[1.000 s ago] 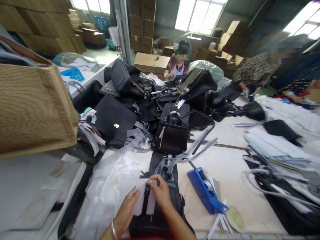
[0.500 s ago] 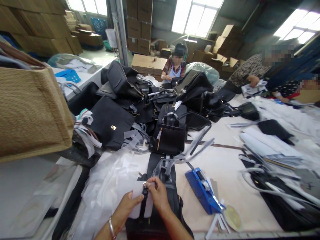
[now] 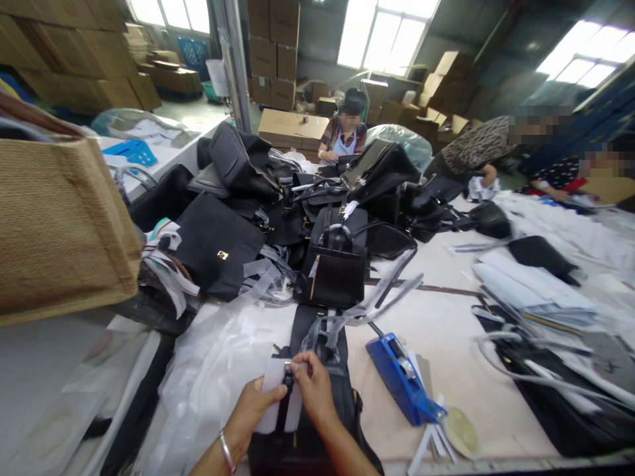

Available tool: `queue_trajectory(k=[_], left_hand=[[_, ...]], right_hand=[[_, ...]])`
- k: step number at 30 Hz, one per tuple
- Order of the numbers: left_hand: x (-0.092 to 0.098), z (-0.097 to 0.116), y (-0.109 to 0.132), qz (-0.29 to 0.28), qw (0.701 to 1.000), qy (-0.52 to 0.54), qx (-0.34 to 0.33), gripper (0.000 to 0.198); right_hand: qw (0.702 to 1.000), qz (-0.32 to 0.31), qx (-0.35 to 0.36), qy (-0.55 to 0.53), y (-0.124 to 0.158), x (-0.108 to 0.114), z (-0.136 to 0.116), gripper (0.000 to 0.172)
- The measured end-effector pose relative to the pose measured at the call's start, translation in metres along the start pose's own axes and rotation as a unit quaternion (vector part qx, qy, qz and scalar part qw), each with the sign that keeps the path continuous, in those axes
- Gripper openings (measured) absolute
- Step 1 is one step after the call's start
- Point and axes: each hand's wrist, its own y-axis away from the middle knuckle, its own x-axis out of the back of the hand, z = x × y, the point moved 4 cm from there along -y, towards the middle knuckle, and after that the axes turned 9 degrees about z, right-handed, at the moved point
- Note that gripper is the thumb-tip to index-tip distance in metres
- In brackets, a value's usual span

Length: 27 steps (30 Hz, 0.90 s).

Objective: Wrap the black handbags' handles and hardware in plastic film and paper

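A black backpack (image 3: pixel 333 396) lies at the table's near edge under both hands. Across it runs a black strap (image 3: pixel 283 415) with a small metal buckle, and a white sheet (image 3: pixel 268 423) sits beneath that strap. My left hand (image 3: pixel 258 406) is closed on the sheet's left side, its thumb pressed against the strap. My right hand (image 3: pixel 313 387) pinches the strap at the buckle between thumb and forefinger. Clear plastic strips (image 3: pixel 317 330) lie over the upper part of the backpack.
Right of the backpack stands a blue tape dispenser (image 3: pixel 401 377) with a yellowish disc (image 3: pixel 461 431) beside it. Another black backpack (image 3: pixel 337 271) and a heap of black bags (image 3: pixel 243 162) lie farther back. A burlap bag (image 3: pixel 64 225) stands at left. Several people work beyond the table.
The hands keep almost the same grip on the strap and sheet. At the far right, a person in a patterned top has leaned lower and moved a hand leftward. The view shifts slightly.
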Motion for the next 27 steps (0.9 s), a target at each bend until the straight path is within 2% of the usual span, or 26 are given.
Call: queue_trajectory(k=[7,10,12,15,18,21,27], left_hand=[[-0.012,0.014,0.009,-0.056,0.998,0.005,-0.032,0.049],[-0.014,0.015,0.008,-0.044,0.997,0.008,-0.059,0.047],[-0.014,0.014,0.008,-0.036,0.996,0.01,-0.077,0.046],[-0.013,0.013,0.009,-0.033,0.996,0.015,-0.079,0.046],[-0.013,0.015,0.011,-0.026,0.997,0.02,-0.068,0.048],[-0.016,0.019,0.014,-0.034,0.997,0.028,-0.06,0.053],[-0.019,0.024,0.014,-0.081,0.993,0.005,-0.088,0.048]], right_hand=[[0.999,0.021,0.015,0.025,0.003,0.0,-0.001,0.012],[1.0,0.016,0.021,-0.005,0.0,0.003,-0.002,0.017],[0.997,-0.018,-0.015,-0.077,-0.003,0.006,0.002,0.029],[0.967,-0.083,-0.137,-0.201,-0.005,0.013,0.015,0.047],[0.935,-0.151,-0.21,-0.243,-0.001,0.014,0.027,0.052],[0.923,-0.21,-0.207,-0.246,0.003,0.008,0.031,0.053],[0.92,-0.269,-0.164,-0.233,-0.007,-0.008,0.024,0.047]])
